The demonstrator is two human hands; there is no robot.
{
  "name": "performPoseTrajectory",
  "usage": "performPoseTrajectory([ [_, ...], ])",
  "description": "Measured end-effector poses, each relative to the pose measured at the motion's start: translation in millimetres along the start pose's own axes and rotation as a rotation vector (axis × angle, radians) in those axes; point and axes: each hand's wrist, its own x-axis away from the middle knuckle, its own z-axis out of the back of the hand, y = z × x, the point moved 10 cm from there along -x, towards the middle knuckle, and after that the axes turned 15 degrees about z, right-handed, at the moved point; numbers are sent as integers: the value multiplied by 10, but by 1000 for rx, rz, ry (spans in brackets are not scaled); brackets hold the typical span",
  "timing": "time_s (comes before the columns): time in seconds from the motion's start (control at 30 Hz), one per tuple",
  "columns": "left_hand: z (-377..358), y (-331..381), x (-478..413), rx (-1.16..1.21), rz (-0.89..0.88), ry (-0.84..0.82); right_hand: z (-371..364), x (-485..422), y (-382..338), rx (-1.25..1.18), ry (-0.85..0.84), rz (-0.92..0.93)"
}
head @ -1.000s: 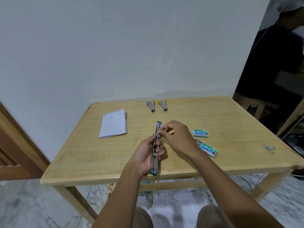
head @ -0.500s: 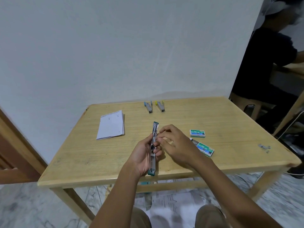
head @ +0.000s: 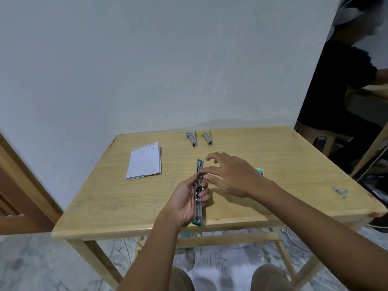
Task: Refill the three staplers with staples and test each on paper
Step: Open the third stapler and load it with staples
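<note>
1. A person sits at a wooden table (head: 262,152) and looks down at both hands.
2. The left hand (head: 186,202) is wrapped around a green stapler (head: 198,198). The stapler is flipped wide open, so it makes one long straight line pointing away from the person.
3. The near end of the green stapler sits by the front edge of the table.
4. The right hand (head: 233,177) is spread, with its fingers apart. One fingertip touches the far half of the open stapler. The hand holds nothing that can be seen.
5. A blue stapler (head: 192,139) and a yellow stapler (head: 207,138) lie side by side at the back of the table, near the wall (head: 168,59).
6. A folded stack of white paper (head: 144,160) lies flat to the left, well apart from the hands.
7. A green staple box (head: 259,171) peeks out from behind the right hand. Most of it is hidden.
8. Some small grey bits (head: 339,191) lie near the right edge of the table. They may be loose staples, but they are too small to tell.
9. Another person in dark clothes (head: 346,85) sits at the far right.
</note>
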Motion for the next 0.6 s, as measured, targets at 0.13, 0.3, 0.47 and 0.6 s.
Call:
performPoseTrajectory([
  [0.13,17,-8,3,23,1,15,-7,-56,32,42,6,-31],
  [0.3,71,-33,-36,7,28,26,-80,-16,130,-66,24,-156],
  [0.47,67,-24,-29,34,16,26,-41,128,78,-447,277,-191],
  [0.6,129,-14,-50,15,17,36,-23,235,-106,-629,431,-95],
])
